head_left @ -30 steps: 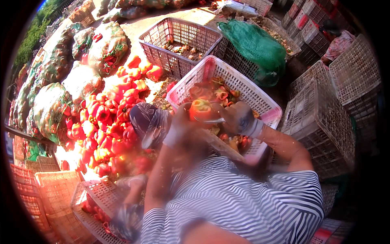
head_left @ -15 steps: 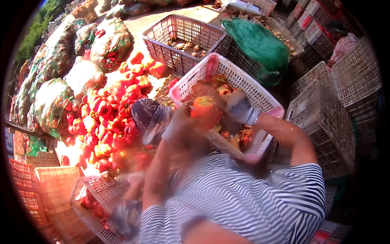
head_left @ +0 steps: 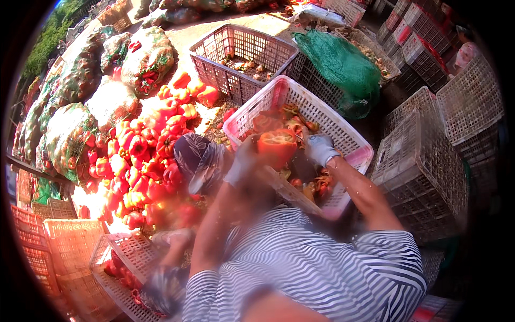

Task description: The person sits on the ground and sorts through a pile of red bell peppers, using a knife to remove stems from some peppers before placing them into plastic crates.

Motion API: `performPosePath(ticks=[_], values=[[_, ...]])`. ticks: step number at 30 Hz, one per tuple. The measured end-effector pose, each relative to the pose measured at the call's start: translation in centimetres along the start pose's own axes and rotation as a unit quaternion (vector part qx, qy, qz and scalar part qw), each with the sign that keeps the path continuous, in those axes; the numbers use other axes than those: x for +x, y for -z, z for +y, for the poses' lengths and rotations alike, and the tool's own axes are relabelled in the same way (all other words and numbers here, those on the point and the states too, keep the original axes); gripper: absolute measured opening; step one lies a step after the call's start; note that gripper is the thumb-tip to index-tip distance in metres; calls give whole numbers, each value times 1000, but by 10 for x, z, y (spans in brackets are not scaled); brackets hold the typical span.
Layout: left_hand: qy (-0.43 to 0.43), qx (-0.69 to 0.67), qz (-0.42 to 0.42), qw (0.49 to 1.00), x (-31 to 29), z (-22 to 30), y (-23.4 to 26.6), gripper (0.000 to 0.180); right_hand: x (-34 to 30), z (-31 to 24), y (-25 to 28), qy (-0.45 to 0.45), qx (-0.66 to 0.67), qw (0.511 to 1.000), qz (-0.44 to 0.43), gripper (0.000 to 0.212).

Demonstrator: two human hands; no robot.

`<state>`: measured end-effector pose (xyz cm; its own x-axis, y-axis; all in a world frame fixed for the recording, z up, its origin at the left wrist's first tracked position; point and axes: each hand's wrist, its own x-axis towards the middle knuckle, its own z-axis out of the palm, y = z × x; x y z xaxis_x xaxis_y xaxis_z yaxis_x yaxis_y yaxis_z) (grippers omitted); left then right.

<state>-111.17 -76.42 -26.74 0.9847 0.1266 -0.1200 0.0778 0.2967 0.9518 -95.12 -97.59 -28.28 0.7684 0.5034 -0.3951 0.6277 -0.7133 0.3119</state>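
Note:
My left hand (head_left: 242, 162), in a pale glove, is closed around a red bell pepper (head_left: 276, 147) with its top cut away, showing a pale rim. It is held over a white and pink crate (head_left: 360, 150). Just right of the pepper, my gloved right hand (head_left: 321, 148) has its fingers closed; what they pinch is too small to make out. Inside the crate lie pepper cores and trimmings (head_left: 292, 117) in orange, yellow and green. A heap of whole red bell peppers (head_left: 142, 155) lies to the left on the ground.
Behind stands a purplish crate (head_left: 214, 67) with scraps, beside a green mesh net (head_left: 343, 72). Filled net sacks (head_left: 75, 137) line the left; stacked crates (head_left: 424, 172) line the right. Dark patterned cloth (head_left: 196, 158) is near my left wrist. Another crate (head_left: 131, 249) holds red peppers. A person (head_left: 465, 53) is far right.
My right hand has drawn back slightly rightward and down from the pepper. The pepper has tilted so that its cut, open top now shows.

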Motion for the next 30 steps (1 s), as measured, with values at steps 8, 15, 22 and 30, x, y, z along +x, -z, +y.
performPosePath(ticks=[8,15,22,30], values=[[-86,-179,64,978,-29,46,-6,50,-46,-12,45,20,623,764,168,50],[-208,-125,187,952,-49,63,0,62,-113,-89,129,108,402,866,279,72],[-249,-120,362,890,-116,100,34,47,-115,-171,161,268,406,819,303,88],[-248,-150,536,793,-201,56,100,43,-93,-254,97,445,316,805,233,71]])
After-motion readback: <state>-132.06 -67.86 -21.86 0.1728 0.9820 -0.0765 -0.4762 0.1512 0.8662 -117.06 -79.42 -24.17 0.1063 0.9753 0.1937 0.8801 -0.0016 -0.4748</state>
